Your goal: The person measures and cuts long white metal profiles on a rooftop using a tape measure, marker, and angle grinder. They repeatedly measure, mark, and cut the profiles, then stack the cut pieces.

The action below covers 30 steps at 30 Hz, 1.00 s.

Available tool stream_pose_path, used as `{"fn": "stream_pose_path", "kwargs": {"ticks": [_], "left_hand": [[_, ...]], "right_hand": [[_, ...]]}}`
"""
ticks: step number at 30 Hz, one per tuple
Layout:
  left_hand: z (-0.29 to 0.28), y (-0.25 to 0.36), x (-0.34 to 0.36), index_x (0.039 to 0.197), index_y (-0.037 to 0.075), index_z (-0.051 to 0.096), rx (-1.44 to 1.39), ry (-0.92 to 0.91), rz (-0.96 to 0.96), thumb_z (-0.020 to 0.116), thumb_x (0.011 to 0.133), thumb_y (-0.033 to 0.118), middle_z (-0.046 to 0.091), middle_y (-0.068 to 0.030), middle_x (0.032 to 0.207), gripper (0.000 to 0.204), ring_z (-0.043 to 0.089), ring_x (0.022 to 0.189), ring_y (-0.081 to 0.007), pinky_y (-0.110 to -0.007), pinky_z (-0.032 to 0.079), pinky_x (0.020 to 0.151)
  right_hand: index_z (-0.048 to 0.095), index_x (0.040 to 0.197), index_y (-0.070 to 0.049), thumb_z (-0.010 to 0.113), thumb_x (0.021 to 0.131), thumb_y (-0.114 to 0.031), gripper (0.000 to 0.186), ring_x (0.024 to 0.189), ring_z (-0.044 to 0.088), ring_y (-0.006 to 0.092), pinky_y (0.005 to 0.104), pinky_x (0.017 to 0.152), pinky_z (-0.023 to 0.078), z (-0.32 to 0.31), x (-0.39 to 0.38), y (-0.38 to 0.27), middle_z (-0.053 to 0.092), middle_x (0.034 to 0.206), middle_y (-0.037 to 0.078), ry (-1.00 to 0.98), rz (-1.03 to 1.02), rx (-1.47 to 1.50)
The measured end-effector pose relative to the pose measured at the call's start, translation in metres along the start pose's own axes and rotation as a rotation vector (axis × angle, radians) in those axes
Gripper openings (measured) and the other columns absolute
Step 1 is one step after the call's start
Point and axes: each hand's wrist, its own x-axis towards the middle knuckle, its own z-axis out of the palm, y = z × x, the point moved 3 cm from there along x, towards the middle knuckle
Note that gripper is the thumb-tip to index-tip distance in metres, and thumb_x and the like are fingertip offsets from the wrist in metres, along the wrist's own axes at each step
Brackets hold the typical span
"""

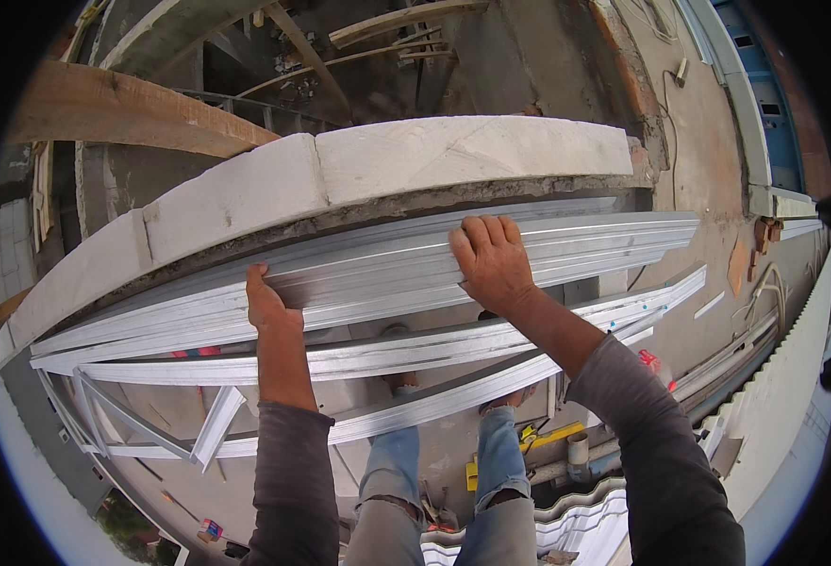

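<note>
A stack of long, silvery metal channels (378, 269) lies on edge along the inner side of a white block wall. My left hand (272, 304) grips the stack left of the middle, thumb on the upper side and the other fingers hidden behind the metal. Farther right, my right hand (493, 262) has its fingers curled over the upper edge of the same stack. Nearer to me is a metal truss (453, 347) with two long rails and slanting braces (217, 423) at its left end. My legs stand behind and partly under its rails.
Beyond the block wall (472, 146) is a drop to a lower level with timber beams (132, 106). At the lower right lie a yellow spirit level (552, 438), a short grey pipe piece (578, 449) and corrugated sheets (585, 528). Long pipes (727, 358) run along the right.
</note>
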Motion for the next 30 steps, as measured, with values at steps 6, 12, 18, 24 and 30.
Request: {"fn": "stream_pose_path", "kwargs": {"ticks": [6,12,18,24,30], "left_hand": [[-0.013,0.01,-0.029,0.118,0.009,0.062,-0.208,-0.251,-0.001,0.071,0.083,0.023,0.064,-0.0093,0.117,0.039,0.064,0.109,-0.0309,-0.051,0.055,0.098],[-0.053,0.046,-0.105,0.129,0.007,0.057,-0.317,-0.319,0.067,0.077,0.083,0.024,0.059,-0.0094,0.128,0.053,0.059,0.121,-0.0293,-0.05,0.05,0.107],[-0.07,0.081,-0.238,0.123,0.008,0.059,-0.277,-0.412,0.094,0.078,0.086,0.031,0.064,-0.008,0.122,0.048,0.065,0.116,-0.0274,-0.047,0.054,0.106],[-0.079,0.034,-0.407,0.13,0.01,0.051,-0.302,-0.436,-0.055,0.08,0.09,0.036,0.063,-0.0099,0.114,0.056,0.064,0.125,-0.0336,-0.05,0.054,0.11],[-0.131,0.056,-0.494,0.146,0.007,0.043,-0.27,-0.5,0.062,0.082,0.086,0.048,0.056,-0.0132,0.129,0.083,0.061,0.124,-0.0334,-0.052,0.052,0.109]], "right_hand": [[0.063,0.112,-0.006,0.092,0.076,-0.05,0.064,0.101,0.073,0.0308,0.0452,0.086,0.057,-0.051,0.024,0.01,0.073,0.103,0.013,-0.349,0.047,0.142],[0.062,0.096,-0.008,0.097,0.071,-0.037,0.052,0.074,0.076,0.0317,0.0432,0.07,0.059,-0.152,0.016,-0.006,0.076,0.082,0.012,-0.484,0.097,0.272],[0.059,0.093,-0.008,0.098,0.065,-0.024,0.05,0.073,0.071,0.0349,0.0453,0.071,0.051,-0.289,-0.033,0.002,0.071,0.08,0.012,-0.332,0.127,0.313],[0.061,0.102,-0.004,0.094,0.063,-0.018,0.053,0.095,0.065,0.0374,0.0515,0.089,0.043,-0.419,-0.155,0.048,0.07,0.096,0.016,-0.488,0.362,0.16],[0.062,0.096,-0.002,0.097,0.053,-0.014,0.057,0.091,0.063,0.0396,0.0492,0.086,0.047,-0.571,-0.246,0.078,0.069,0.093,0.018,-0.513,0.496,0.155]]}}
